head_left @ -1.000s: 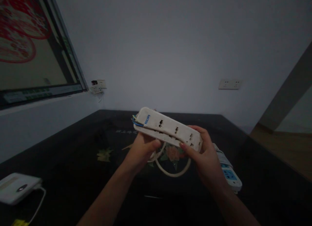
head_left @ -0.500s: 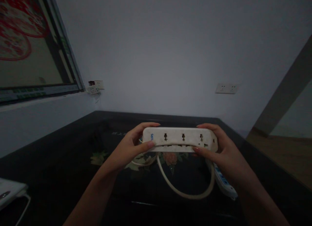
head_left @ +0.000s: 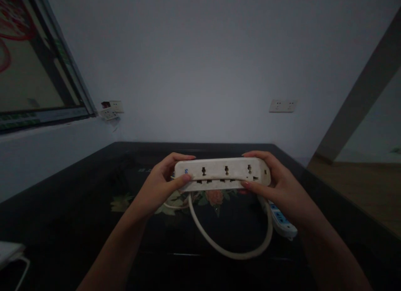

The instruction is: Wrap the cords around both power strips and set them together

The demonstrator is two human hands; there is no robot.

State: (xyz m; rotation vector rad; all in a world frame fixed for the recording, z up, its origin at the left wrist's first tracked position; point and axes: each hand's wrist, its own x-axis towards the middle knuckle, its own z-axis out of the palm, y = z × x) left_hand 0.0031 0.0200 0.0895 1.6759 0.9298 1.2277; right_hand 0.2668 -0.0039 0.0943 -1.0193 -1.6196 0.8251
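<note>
A white power strip (head_left: 219,167) with several sockets and blue lettering is held level above the dark table. My left hand (head_left: 163,178) grips its left end, thumb on the front face and fingers over the top edge. At the right end, my right hand (head_left: 272,176) is closed the same way. A white cable (head_left: 232,255) runs along the strip's face under both thumbs and hangs below in a wide loop. Behind my right hand lies a second power strip (head_left: 282,222), white with blue sockets, partly hidden by the hand.
The glossy black table (head_left: 194,146) has printed flowers (head_left: 214,197) on it. A white device (head_left: 11,253) with a cord sits at the left edge. Wall outlets (head_left: 282,106) and a loose outlet (head_left: 109,113) are on the wall beyond. A window (head_left: 40,52) is at the left.
The view has shifted a little to the right, so things sit further left. Both hands keep hold of the power strip, which tilts slightly, its right end now higher.
</note>
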